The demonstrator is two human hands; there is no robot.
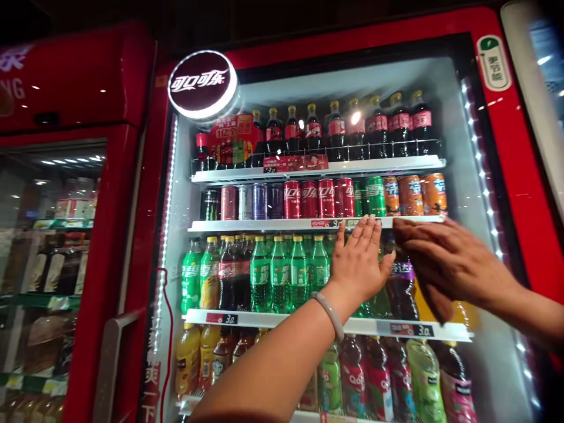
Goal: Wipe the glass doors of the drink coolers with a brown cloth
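Note:
My left hand (359, 258) lies flat with its fingers spread against the glass door of a red drinks cooler (484, 29), wearing a bangle (328, 314) on its wrist. To its right, my right hand (458, 264) has its fingers wrapped round a brown cloth (429, 288), which hangs down in front of the glass. Behind the left hand stand green bottles (299, 276) on the third shelf. Cans (326, 198) line the shelf above, and dark cola bottles (312, 129) fill the top one.
A round lit sign (202, 83) juts out at the cooler's upper left. On the left stands another red cooler (118, 76), with a grey door handle (110, 364) and a red cord (167, 329) near its edge. A pale cabinet (524, 70) is at the right.

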